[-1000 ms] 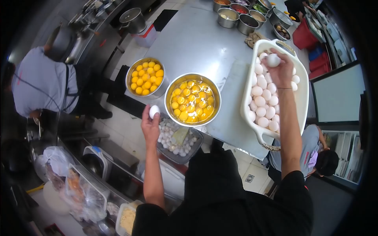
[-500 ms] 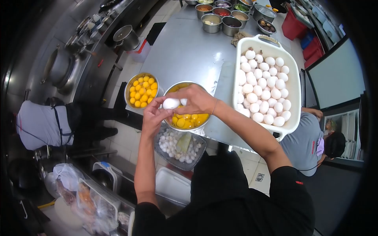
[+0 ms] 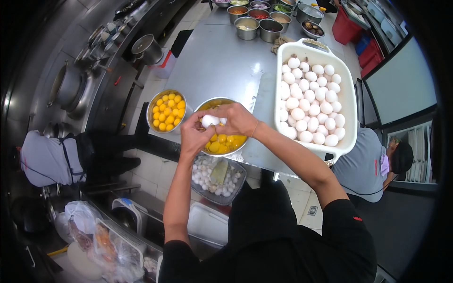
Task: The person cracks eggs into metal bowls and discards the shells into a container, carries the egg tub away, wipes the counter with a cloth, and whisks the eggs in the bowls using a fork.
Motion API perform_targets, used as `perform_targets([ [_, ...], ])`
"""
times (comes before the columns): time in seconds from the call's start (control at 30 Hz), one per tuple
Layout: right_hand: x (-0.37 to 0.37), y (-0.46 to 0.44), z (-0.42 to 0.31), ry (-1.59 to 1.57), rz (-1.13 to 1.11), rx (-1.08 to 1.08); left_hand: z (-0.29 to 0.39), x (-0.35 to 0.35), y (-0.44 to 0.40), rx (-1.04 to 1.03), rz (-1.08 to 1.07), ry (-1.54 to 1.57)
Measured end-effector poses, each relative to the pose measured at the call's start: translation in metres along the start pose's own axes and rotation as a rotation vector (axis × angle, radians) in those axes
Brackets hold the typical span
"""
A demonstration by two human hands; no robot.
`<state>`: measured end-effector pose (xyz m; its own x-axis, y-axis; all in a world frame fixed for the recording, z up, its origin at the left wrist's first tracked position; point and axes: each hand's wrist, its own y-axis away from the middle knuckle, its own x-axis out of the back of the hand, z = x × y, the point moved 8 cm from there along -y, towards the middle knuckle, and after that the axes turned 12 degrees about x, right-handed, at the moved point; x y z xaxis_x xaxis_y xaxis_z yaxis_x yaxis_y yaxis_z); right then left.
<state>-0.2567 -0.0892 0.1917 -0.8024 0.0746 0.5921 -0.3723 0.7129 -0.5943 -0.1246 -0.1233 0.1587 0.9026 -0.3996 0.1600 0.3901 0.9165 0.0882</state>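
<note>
My left hand (image 3: 192,137) holds a white egg (image 3: 209,121) over a metal bowl of yolks (image 3: 222,143). Against it, my right hand (image 3: 238,120) grips another white egg (image 3: 222,121), mostly covered by the fingers. Left of the bowl stands a smaller metal pot of yolks (image 3: 167,112). A white basket (image 3: 348,101) full of whole eggs rests on the right of the steel table (image 3: 212,56). Below the table edge, a grey bin (image 3: 218,198) contains eggshells.
Small metal bowls with ingredients (image 3: 247,28) line the table's far end. One person in grey (image 3: 52,158) is at the left counter; another (image 3: 361,162) bends beside the basket at the right. Plastic bags (image 3: 111,245) lie at the lower left.
My right hand has come from the egg basket to the bowl with an egg. My left hand has moved over the bowl, and the two hands now meet. The view has shifted.
</note>
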Motion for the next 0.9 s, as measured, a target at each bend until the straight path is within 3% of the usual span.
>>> perform_targets([
  [0.1, 0.004, 0.003, 0.001, 0.088, 0.012, 0.068, 0.023, 0.001, 0.005, -0.231, 0.052, -0.410],
  [0.2, -0.001, 0.007, 0.010, 0.242, -0.216, -0.072, 0.033, 0.002, 0.016, -0.358, 0.174, -0.701],
  [0.3, 0.013, 0.009, -0.006, 0.324, -0.075, -0.239, 0.048, 0.012, 0.038, -0.341, 0.292, -0.791],
  [0.4, -0.007, 0.018, -0.042, 0.082, -0.016, -0.145, 0.042, 0.043, 0.073, 0.013, 0.299, -0.635],
  [0.47, -0.038, 0.031, -0.067, -0.096, -0.198, -0.298, 0.024, 0.063, 0.102, 0.178, 0.227, -0.765],
  [0.53, -0.062, 0.041, -0.082, -0.165, -0.188, -0.394, 0.041, 0.062, 0.136, 0.041, 0.331, -1.049],
  [0.6, -0.080, 0.050, -0.089, -0.473, -0.041, -0.583, 0.026, 0.065, 0.160, 0.166, 0.233, -0.882],
  [0.63, -0.103, 0.059, -0.089, -0.689, -0.102, -0.757, 0.010, 0.060, 0.169, 0.301, 0.139, -0.619],
  [0.7, -0.116, 0.063, -0.096, -0.746, -0.044, -0.818, -0.021, 0.035, 0.186, 0.573, -0.043, -0.092],
  [0.8, -0.103, 0.059, -0.117, -0.776, -0.027, -0.733, -0.032, 0.016, 0.184, 0.334, 0.167, 0.214],
  [0.87, -0.043, 0.050, -0.117, -0.638, -0.172, -0.701, -0.055, 0.011, 0.175, 0.384, 0.209, 0.522],
  [0.9, -0.004, 0.053, -0.099, -0.419, -0.086, -0.646, -0.068, 0.009, 0.172, 0.411, 0.241, 0.678],
])
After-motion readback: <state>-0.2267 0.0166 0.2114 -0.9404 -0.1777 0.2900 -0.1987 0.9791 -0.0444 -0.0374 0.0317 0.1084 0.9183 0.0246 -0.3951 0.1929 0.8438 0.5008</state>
